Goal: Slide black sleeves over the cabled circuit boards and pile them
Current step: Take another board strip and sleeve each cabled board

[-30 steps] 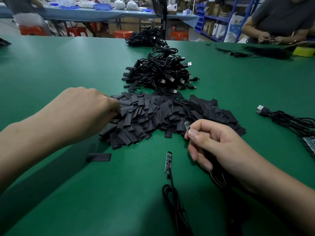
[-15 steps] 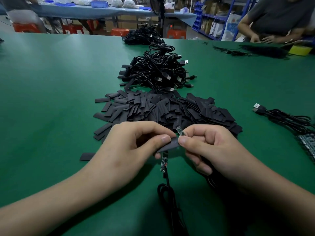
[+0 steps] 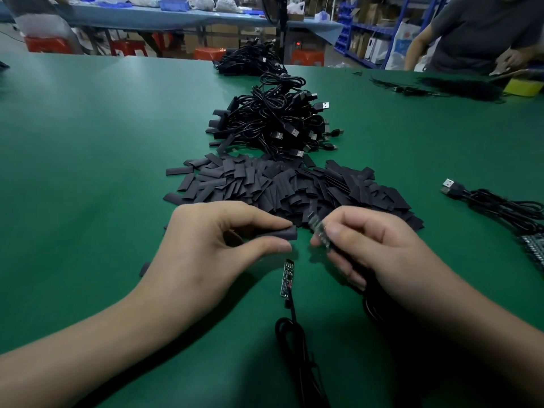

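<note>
Sleeve [image 3: 281, 233]: your left hand [image 3: 212, 245] pinches it, fetched from the heap [image 3: 265, 184] a second ago, now just beside the board [image 3: 319, 232].
Board: your right hand [image 3: 376, 248] pinches it; blurred, not yet inside.
Next: likely threading.
Behind: the heap, then a cable pile [image 3: 273, 122].

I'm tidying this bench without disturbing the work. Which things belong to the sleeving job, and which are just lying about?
Job: left hand pinching a black sleeve; right hand holding a circuit board; sleeve heap; bare cabled board lying flat; cable pile behind the heap.
Lying about: yellow block far right; red stools; blue bin.
</note>
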